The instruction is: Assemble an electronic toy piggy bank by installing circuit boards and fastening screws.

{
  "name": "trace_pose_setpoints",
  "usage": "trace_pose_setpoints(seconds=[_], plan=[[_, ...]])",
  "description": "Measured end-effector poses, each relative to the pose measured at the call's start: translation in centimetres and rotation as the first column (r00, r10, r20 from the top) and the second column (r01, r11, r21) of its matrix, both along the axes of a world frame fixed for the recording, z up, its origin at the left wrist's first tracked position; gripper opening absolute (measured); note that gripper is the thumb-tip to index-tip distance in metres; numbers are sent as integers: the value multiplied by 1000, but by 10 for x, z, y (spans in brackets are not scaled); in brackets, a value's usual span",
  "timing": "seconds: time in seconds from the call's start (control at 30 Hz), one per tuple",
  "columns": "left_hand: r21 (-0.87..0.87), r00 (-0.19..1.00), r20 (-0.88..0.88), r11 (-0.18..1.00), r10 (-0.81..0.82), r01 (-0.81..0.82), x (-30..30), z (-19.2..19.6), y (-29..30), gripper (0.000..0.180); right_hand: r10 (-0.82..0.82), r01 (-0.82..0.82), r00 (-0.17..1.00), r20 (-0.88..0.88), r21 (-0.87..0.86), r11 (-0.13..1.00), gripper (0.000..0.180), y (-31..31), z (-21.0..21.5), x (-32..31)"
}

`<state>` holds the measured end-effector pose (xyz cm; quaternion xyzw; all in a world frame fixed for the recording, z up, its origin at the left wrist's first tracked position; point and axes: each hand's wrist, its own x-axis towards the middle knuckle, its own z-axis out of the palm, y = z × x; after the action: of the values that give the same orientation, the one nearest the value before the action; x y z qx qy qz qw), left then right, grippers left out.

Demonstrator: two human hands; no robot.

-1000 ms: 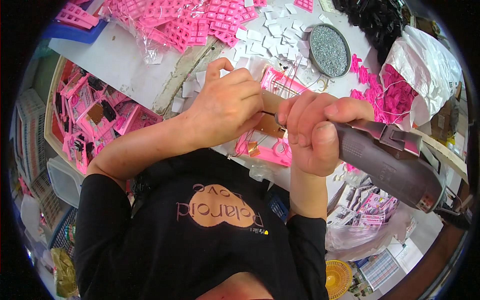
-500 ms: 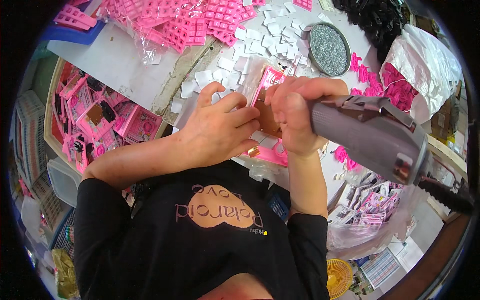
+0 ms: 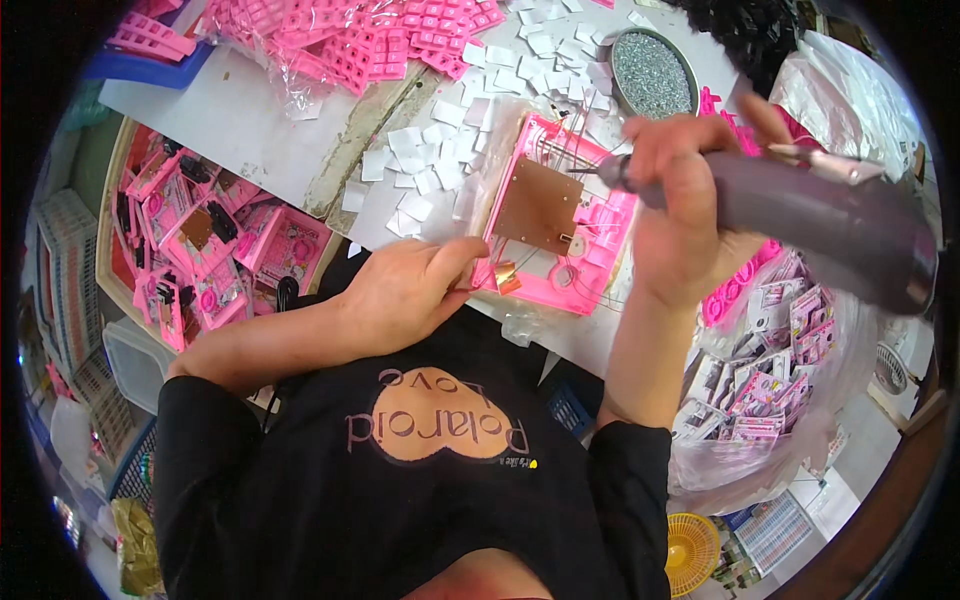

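Observation:
A pink plastic casing [image 3: 545, 290] lies on the table in front of me, with a square brown circuit board [image 3: 540, 205] inside it. A small copper-coloured metal piece [image 3: 507, 277] and thin wires show near the board. My left hand [image 3: 415, 290] has its fingers closed on the casing's near left edge. Wrapped round a grey electric screwdriver [image 3: 800, 205] is my right hand [image 3: 685, 190], slightly blurred. The screwdriver lies nearly level, its bit pointing left over the board's upper right corner. Whether the tip touches anything, I cannot tell.
A round dish of small screws [image 3: 652, 75] stands beyond the casing, beside scattered white squares [image 3: 430, 150]. Pink keypads [image 3: 350, 40] lie at the back. Finished-looking pink casings fill a box [image 3: 105, 245] on the left; a plastic bag [image 3: 850, 400] of printed parts sits right.
My right hand and the screwdriver have moved right and up, uncovering the board. My left hand has shifted left and down from over the casing to its edge.

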<state>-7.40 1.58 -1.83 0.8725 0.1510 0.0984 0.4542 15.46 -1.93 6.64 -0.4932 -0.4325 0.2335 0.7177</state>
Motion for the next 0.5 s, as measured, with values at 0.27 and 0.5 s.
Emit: trace_pose_setpoints(seconds=[0.27, 0.5], plan=[[273, 975, 187, 946, 124, -173, 40, 25, 64, 20, 216, 138, 842, 494, -585, 799, 35, -78, -18, -1], [280, 960, 276, 950, 55, -135, 34, 31, 37, 26, 595, -47, 445, 669, -646, 762, 29, -68, -32, -15]])
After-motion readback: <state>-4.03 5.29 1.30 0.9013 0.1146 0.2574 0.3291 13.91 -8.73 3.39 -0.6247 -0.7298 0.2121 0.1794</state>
